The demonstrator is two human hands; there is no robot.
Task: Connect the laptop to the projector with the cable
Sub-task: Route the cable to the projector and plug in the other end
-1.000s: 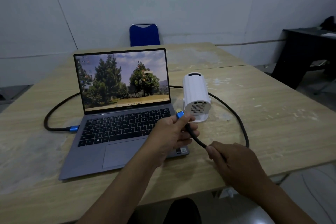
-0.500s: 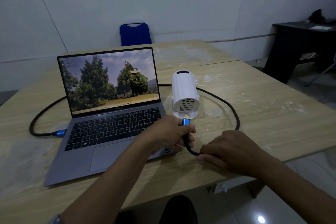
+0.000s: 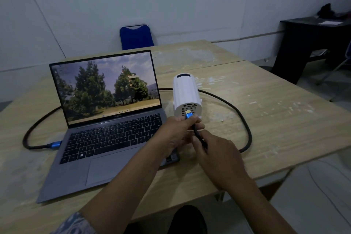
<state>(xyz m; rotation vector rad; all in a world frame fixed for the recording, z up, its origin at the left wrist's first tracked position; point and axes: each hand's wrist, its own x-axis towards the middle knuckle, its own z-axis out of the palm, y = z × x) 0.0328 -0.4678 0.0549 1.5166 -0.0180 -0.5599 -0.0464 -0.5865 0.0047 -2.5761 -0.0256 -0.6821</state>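
An open grey laptop (image 3: 106,135) with trees on its screen sits on the wooden table (image 3: 275,119). To its right stands a white cylindrical projector (image 3: 185,93), its port end facing me. A black braided cable (image 3: 245,119) loops behind both. One blue plug (image 3: 55,144) is at the laptop's left side. My left hand (image 3: 176,133) holds the other blue plug (image 3: 189,115), its gold tip just in front of the projector's rear grille, below the ports. My right hand (image 3: 216,154) pinches the cable just behind that plug.
A blue chair (image 3: 136,37) stands behind the table against the white wall. A dark side table (image 3: 307,43) with papers stands at the right. The table's front edge runs close to my arms.
My left hand has lifted the plug up and closer to the projector's rear. My right hand slid up the cable toward the plug. The camera view shifted slightly.
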